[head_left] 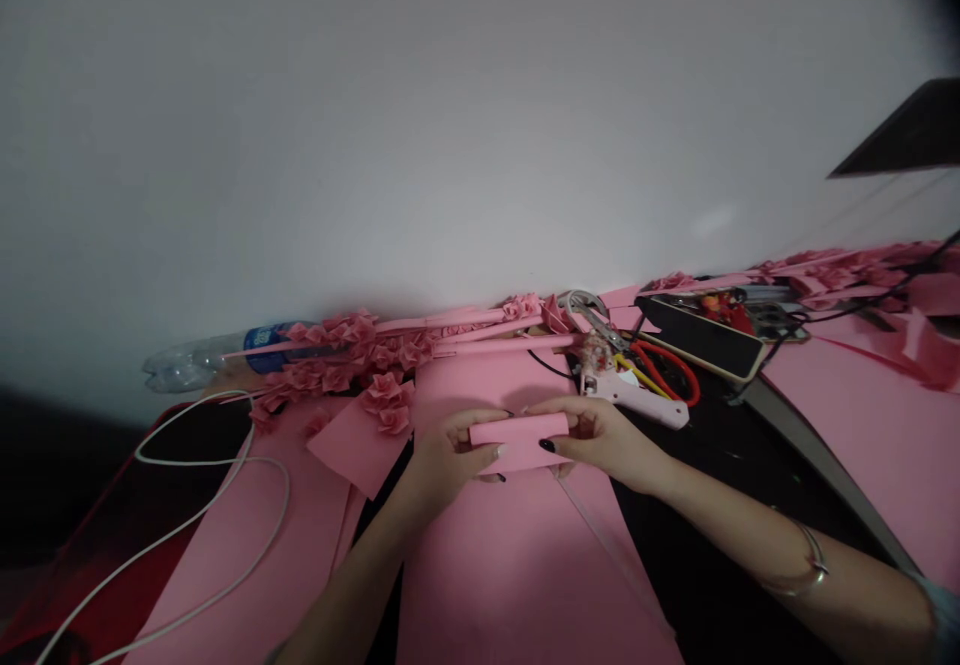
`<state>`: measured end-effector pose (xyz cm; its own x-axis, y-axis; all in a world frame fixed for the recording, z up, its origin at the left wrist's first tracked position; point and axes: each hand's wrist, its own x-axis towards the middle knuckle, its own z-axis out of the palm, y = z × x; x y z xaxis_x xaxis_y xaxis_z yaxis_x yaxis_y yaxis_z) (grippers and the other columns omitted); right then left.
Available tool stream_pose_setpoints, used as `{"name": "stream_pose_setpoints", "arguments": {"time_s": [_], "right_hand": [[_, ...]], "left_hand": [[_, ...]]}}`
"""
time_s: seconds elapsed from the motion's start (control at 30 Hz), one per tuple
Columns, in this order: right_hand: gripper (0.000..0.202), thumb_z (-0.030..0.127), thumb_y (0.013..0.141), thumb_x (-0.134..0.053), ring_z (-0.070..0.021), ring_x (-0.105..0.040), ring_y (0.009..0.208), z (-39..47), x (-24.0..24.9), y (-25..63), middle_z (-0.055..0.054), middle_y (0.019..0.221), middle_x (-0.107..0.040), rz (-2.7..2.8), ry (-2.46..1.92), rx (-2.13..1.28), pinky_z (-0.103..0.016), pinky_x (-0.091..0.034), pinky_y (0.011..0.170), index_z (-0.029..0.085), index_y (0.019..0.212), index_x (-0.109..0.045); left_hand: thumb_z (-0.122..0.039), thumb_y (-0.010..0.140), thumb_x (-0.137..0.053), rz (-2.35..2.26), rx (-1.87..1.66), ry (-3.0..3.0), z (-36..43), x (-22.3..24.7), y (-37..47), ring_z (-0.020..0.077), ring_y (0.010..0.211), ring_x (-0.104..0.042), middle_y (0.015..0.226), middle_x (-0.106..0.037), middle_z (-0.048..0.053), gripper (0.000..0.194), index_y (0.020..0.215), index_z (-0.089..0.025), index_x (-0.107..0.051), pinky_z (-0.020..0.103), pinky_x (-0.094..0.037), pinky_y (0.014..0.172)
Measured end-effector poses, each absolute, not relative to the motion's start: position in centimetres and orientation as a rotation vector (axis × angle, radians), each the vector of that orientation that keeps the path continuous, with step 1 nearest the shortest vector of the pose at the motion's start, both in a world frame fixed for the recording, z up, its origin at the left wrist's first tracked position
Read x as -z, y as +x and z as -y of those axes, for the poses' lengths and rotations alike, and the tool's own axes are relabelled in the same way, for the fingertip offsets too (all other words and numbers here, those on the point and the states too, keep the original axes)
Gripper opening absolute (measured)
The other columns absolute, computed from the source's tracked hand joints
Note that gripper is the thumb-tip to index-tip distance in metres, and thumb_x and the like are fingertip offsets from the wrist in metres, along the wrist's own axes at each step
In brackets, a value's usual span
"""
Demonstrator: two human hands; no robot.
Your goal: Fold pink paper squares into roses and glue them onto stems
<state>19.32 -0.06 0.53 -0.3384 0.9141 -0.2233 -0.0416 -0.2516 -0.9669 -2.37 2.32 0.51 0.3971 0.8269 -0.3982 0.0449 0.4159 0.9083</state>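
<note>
Between my two hands is a small piece of pink paper (pixel 517 435), its upper edge rolled or folded over. My left hand (pixel 457 450) grips the left end, thumb in front and fingers behind. At the other end, my right hand (pixel 592 440) pinches it the same way, with a dark thumbnail on the front face. The piece is held above a large pink sheet (pixel 525 565) spread on the table. A pale glue gun (pixel 637 397) lies just beyond my right hand.
Pink paper roses (pixel 390 400) on rolled stems lie along the wall, beside a clear plastic bottle (pixel 195 360). Red-handled scissors (pixel 664 370) and a phone (pixel 705 337) sit behind the glue gun. A white cable (pixel 255 460) loops on the left; more pink sheets (pixel 862 385) lie right.
</note>
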Motion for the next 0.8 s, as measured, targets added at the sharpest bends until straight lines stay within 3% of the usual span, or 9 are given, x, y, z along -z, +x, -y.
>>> {"name": "stream_pose_setpoints", "arguments": {"time_s": [0.37,0.8], "right_hand": [[0.036,0.015,0.071,-0.071,-0.0114,-0.063,0.068,0.04,-0.48,19.25,0.000,0.084,-0.066,1.242,-1.172,-1.691,-0.023,-0.060,0.057,0.019,0.107,-0.069],[0.035,0.023,0.072,-0.075,-0.0117,-0.063,0.068,0.00,-0.21,19.38,0.001,0.082,-0.065,1.212,-1.172,-1.714,-0.025,-0.060,0.060,0.020,0.106,-0.067]], "left_hand": [[-0.019,0.058,-0.074,-1.074,-0.616,1.050,-2.33,-0.53,-2.38,0.0230,0.082,-0.067,0.089,-0.071,0.006,0.039,0.097,-0.015,-0.069,0.030,-0.058,0.059],[-0.021,0.056,-0.078,-1.067,-0.603,1.037,-2.22,-0.86,-2.42,0.0220,0.079,-0.066,0.085,-0.070,0.005,0.039,0.093,-0.016,-0.068,0.031,-0.056,0.066]]}}
